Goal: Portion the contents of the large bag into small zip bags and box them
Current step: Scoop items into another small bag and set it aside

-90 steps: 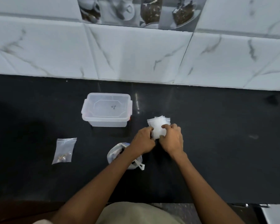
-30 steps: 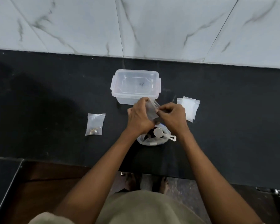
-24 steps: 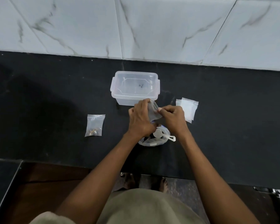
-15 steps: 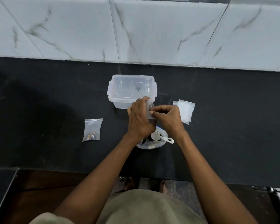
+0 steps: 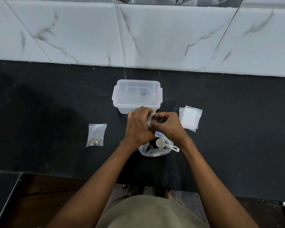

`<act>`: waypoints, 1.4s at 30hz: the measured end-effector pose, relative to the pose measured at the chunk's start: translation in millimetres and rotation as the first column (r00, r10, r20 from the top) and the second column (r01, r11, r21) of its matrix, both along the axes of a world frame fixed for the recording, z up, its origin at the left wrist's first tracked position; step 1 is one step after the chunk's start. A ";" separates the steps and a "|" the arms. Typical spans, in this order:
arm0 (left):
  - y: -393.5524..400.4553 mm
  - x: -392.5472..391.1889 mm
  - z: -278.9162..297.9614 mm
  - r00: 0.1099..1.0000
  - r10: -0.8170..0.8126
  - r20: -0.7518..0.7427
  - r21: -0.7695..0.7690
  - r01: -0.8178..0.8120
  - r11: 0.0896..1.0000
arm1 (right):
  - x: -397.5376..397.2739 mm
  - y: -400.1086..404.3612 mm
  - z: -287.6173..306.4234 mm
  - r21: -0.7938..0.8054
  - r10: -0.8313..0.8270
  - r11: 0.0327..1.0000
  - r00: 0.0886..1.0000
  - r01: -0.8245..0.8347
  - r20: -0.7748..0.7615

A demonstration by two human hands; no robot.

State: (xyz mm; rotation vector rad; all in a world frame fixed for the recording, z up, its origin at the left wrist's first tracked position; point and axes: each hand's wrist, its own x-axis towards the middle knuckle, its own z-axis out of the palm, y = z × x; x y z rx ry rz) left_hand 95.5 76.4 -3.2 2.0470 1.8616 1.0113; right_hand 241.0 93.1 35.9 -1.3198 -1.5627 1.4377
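Both hands work at frame centre: left hand (image 5: pixel 138 127) curls its fingers around one small clear zip bag (image 5: pixel 150 120), right hand (image 5: pixel 169 126) pinches the same bag's edge with thumb and fingertips, the two hands touching. Bag is held up above the counter, mostly hidden by the fingers; cannot tell what is inside or whether the zip is parted. Count: one large bag (image 5: pixel 155 149) sits on the black counter (image 5: pixel 48 112) just at 6 o'clock of the hands, mouth open, dark contents inside, partly covered by both wrists. One white scoop (image 5: pixel 163 143) lies in its mouth, handle sticking out toward 4 o'clock. One clear lidded box (image 5: pixel 136 95) at 12 o'clock of the hands, lid on, a small dark scribble on the lid; its near wall is partly blocked by the left hand. One filled small bag (image 5: pixel 96 135) lies flat at 9 o'clock, well apart from the hands, a few brownish bits in its bottom corner. One stack of empty zip bags (image 5: pixel 189 119) at 3 o'clock, just beside the right hand; several sheets fanned, exact number cannot tell. Marble-look wall tiles (image 5: pixel 72 33) run behind the counter at 12 o'clock. At 6 o'clock, olive-green clothing (image 5: pixel 151 213) and two bare feet (image 5: pixel 133 191) on speckled floor.
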 end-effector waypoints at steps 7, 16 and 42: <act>-7.4 -14.5 -0.4 0.995 0.074 0.067 -0.147 -0.063 0.987 | 15.4 -9.6 0.1 0.066 -0.100 0.993 0.993 0.095 0.067; -37.3 -9.5 -17.7 0.936 0.349 0.052 -0.610 -0.247 0.753 | 45.4 -54.9 -24.0 0.146 -0.009 0.973 0.599 -0.181 0.801; -29.6 30.6 -2.7 0.420 0.680 0.600 -0.791 0.188 0.582 | 34.5 -50.8 -30.0 0.143 -0.077 0.989 0.653 -0.048 0.754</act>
